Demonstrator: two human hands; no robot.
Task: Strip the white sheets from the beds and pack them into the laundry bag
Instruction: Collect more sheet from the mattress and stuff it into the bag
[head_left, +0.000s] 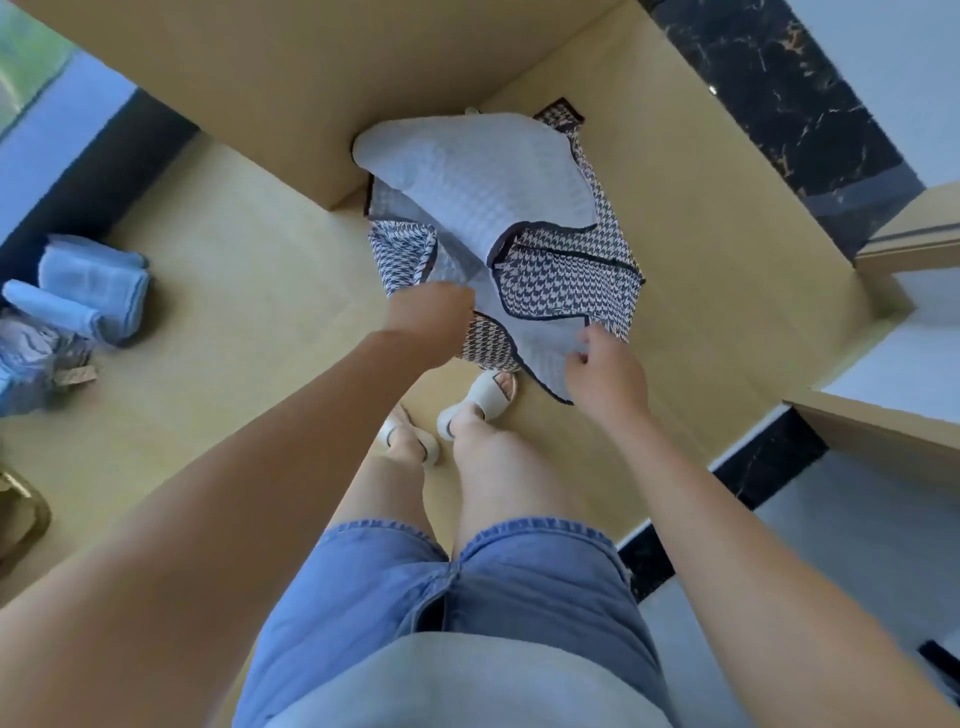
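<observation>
Packing looks like the step in hand. Straight ahead at twelve o'clock, the houndstooth laundry bag (566, 280) stands on the tan floor (249, 291), just beyond the white slippers (480, 397), with its white-lined flaps thrown open. The left hand (431, 317) curls over the bag's near-left rim; its fingertips are hidden, so how firm the hold is cannot be told. The right hand (608, 374) pinches the dark-trimmed edge of the near flap (545, 356) between thumb and fingers.

Whether any sheet already lies inside is hidden by the lining. Pale folded linen (93, 286) sits well apart at nine o'clock; it may be the sheets waiting to go in.

Next, I judge, the mouth needs spreading wide and holding open while the flaps are kept clear, since the soft walls will likely sag inward once released.
</observation>
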